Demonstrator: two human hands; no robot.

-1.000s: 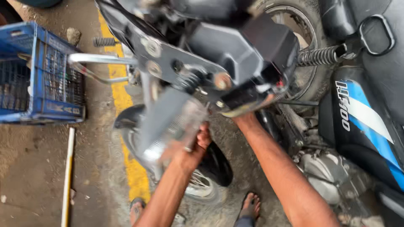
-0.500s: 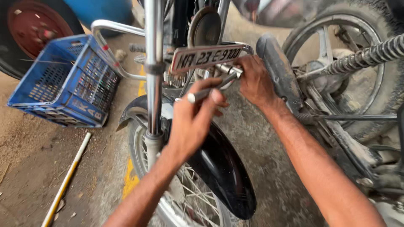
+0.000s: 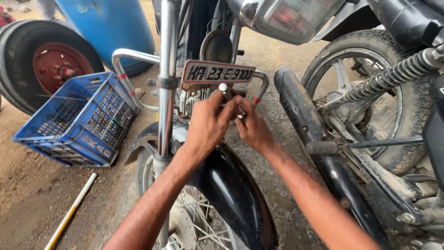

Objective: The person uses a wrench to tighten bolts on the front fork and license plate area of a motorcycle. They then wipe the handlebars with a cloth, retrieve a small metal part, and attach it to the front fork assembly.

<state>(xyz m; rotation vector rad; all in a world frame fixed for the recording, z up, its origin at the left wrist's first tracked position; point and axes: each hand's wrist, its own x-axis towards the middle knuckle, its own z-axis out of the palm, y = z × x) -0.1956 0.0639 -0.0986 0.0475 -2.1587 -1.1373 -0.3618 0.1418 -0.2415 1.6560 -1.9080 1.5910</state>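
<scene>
Hands are meeting under the number plate (image 3: 218, 72): your left hand (image 3: 206, 125) is pinching a small metal tool (image 3: 223, 87), right hand (image 3: 252, 127) pinching beside it; thin, probably bending plate, so grip its edge.

Open ground lay between the black front mudguard (image 3: 231, 194) and the neighbouring exhaust pipe (image 3: 319, 153). Access to the number plate (image 3: 218, 72) was hemmed by the chrome fork tube (image 3: 166, 78) on the left, the headlamp (image 3: 286, 16) above, and the crash guard (image 3: 134, 69) with the blue crate (image 3: 78, 125) beyond it.
</scene>
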